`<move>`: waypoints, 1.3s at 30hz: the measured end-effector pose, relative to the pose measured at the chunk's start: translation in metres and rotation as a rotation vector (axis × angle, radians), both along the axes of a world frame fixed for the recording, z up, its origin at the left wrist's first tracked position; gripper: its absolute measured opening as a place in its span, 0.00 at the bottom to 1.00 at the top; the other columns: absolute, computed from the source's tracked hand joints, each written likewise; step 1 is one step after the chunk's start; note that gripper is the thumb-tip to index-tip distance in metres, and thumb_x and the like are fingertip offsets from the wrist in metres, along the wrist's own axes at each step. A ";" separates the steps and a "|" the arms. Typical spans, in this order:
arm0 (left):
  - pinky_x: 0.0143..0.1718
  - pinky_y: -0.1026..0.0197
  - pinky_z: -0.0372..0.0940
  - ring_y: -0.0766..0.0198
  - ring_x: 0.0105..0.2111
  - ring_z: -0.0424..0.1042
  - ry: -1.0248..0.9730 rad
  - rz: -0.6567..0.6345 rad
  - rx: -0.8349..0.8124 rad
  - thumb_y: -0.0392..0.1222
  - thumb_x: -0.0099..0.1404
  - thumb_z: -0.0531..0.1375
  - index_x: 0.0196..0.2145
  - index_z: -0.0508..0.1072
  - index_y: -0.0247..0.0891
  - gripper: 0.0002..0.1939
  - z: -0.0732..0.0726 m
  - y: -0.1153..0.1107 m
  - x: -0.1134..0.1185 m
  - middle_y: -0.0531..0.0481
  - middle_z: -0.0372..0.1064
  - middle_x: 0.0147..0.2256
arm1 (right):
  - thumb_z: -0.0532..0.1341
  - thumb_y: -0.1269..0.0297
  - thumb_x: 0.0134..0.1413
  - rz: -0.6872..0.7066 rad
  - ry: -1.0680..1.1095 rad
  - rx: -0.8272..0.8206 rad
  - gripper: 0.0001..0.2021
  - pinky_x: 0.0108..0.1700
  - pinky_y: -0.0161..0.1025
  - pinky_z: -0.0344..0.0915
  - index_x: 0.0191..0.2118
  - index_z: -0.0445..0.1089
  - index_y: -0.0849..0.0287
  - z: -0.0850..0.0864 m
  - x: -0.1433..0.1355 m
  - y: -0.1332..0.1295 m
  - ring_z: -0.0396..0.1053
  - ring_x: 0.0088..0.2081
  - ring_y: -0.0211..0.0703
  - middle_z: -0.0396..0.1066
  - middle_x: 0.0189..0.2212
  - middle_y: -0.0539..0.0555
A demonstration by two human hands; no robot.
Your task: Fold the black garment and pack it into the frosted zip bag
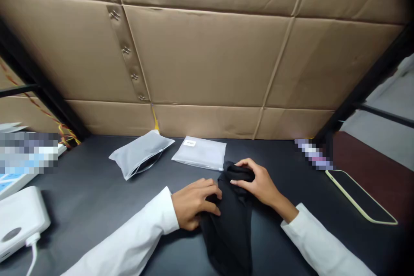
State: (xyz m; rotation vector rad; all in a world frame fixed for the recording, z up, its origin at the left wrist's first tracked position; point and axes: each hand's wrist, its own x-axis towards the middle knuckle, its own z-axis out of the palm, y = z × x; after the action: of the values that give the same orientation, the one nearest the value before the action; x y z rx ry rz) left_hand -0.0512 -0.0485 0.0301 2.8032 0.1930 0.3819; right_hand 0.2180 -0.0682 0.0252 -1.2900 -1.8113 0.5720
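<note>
A piece of soft black cloth (pixel 230 228) stretches from the table's middle down past the lower picture edge; its exact kind does not show. My right hand (pixel 258 181) pinches the bunched, folded far end between thumb and fingers. At the cloth's left side, my left hand (pixel 198 203) has its fingers curled onto the fabric, gripping the edge. Just beyond the cloth lies a flat frosted zip bag (pixel 200 153) with a small white label. Left of that rests another frosted zip bag (pixel 140 153), its mouth gaping.
A phone in a pale case (pixel 362 198) lies at the right. On the left are a white power bank (pixel 22 220) with a cable and a white power strip (pixel 48 159). A cardboard wall (pixel 207 60) closes off the back of the black table (pixel 97 207).
</note>
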 end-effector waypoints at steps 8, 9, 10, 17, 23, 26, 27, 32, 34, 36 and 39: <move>0.61 0.34 0.52 0.35 0.65 0.49 -0.032 -0.076 -0.178 0.50 0.49 0.65 0.53 0.70 0.40 0.32 -0.010 -0.014 0.016 0.38 0.47 0.67 | 0.64 0.52 0.52 -0.135 0.228 -0.249 0.17 0.46 0.52 0.70 0.38 0.77 0.61 -0.019 0.020 0.025 0.75 0.41 0.58 0.79 0.38 0.57; 0.61 0.32 0.51 0.34 0.65 0.49 0.003 -0.088 -0.153 0.53 0.49 0.65 0.59 0.64 0.40 0.40 -0.011 -0.013 0.018 0.36 0.45 0.67 | 0.64 0.52 0.52 -0.108 0.272 -0.253 0.17 0.46 0.52 0.70 0.39 0.77 0.61 -0.019 0.019 0.026 0.75 0.42 0.57 0.79 0.39 0.57; 0.60 0.32 0.51 0.34 0.65 0.48 0.030 -0.092 -0.125 0.55 0.49 0.64 0.64 0.59 0.40 0.46 -0.011 -0.013 0.019 0.35 0.44 0.68 | 0.64 0.52 0.52 -0.085 0.307 -0.245 0.17 0.46 0.52 0.70 0.40 0.77 0.61 -0.017 0.017 0.026 0.75 0.42 0.57 0.79 0.40 0.57; 0.58 0.33 0.54 0.33 0.61 0.54 -0.031 0.023 0.046 0.59 0.49 0.66 0.66 0.55 0.42 0.50 -0.017 -0.012 0.034 0.32 0.47 0.66 | 0.56 0.75 0.50 0.242 0.096 0.026 0.24 0.58 0.52 0.67 0.51 0.75 0.51 -0.004 -0.004 0.004 0.73 0.53 0.51 0.75 0.50 0.52; 0.60 0.40 0.55 0.44 0.56 0.63 -0.187 0.051 0.237 0.53 0.60 0.59 0.58 0.65 0.37 0.31 -0.027 -0.016 0.038 0.34 0.65 0.56 | 0.52 0.83 0.43 0.601 -0.188 0.155 0.34 0.65 0.55 0.58 0.55 0.72 0.49 0.000 0.006 -0.003 0.64 0.61 0.48 0.67 0.58 0.52; 0.53 0.47 0.62 0.52 0.49 0.69 -0.181 0.010 0.339 0.44 0.64 0.56 0.50 0.70 0.37 0.18 -0.032 -0.017 0.033 0.39 0.72 0.48 | 0.55 0.81 0.47 0.640 -0.249 0.077 0.24 0.66 0.58 0.55 0.45 0.78 0.50 0.009 0.011 -0.003 0.59 0.64 0.51 0.67 0.59 0.51; 0.51 0.49 0.63 0.53 0.48 0.69 -0.190 -0.009 0.361 0.43 0.65 0.55 0.49 0.70 0.37 0.16 -0.033 -0.018 0.031 0.39 0.72 0.47 | 0.59 0.78 0.49 0.648 -0.257 0.043 0.20 0.66 0.58 0.55 0.43 0.78 0.51 0.012 0.011 -0.003 0.56 0.65 0.53 0.66 0.59 0.52; 0.56 0.47 0.61 0.48 0.58 0.60 -0.240 -0.076 0.395 0.43 0.63 0.58 0.46 0.72 0.41 0.14 -0.028 -0.024 0.031 0.39 0.64 0.57 | 0.65 0.60 0.56 0.647 -0.203 -0.029 0.13 0.65 0.57 0.56 0.48 0.77 0.48 0.011 0.008 -0.004 0.56 0.66 0.54 0.69 0.58 0.54; 0.58 0.45 0.59 0.47 0.60 0.58 -0.249 -0.067 0.322 0.43 0.62 0.61 0.44 0.73 0.41 0.12 -0.024 -0.025 0.032 0.38 0.60 0.60 | 0.62 0.61 0.60 0.611 -0.168 -0.006 0.16 0.64 0.57 0.56 0.53 0.73 0.47 0.006 0.005 -0.003 0.58 0.64 0.52 0.71 0.56 0.54; 0.57 0.47 0.61 0.49 0.58 0.60 -0.274 -0.065 0.215 0.44 0.63 0.60 0.43 0.73 0.40 0.11 -0.021 -0.025 0.032 0.36 0.61 0.59 | 0.62 0.62 0.60 0.592 -0.160 0.008 0.18 0.65 0.58 0.55 0.55 0.71 0.46 0.002 0.004 -0.002 0.60 0.63 0.51 0.72 0.54 0.54; 0.56 0.46 0.61 0.50 0.57 0.62 -0.334 -0.042 0.103 0.44 0.65 0.58 0.42 0.74 0.40 0.10 -0.019 -0.024 0.031 0.37 0.63 0.56 | 0.62 0.65 0.60 0.599 -0.131 0.022 0.14 0.63 0.57 0.58 0.50 0.75 0.46 0.003 0.004 -0.002 0.62 0.62 0.51 0.73 0.53 0.53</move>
State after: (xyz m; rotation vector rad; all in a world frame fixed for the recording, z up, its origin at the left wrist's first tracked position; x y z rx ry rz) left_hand -0.0201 -0.0723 0.0114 2.7825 0.0398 0.8608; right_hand 0.2222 -0.0699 0.0283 -0.7672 -2.3171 0.7946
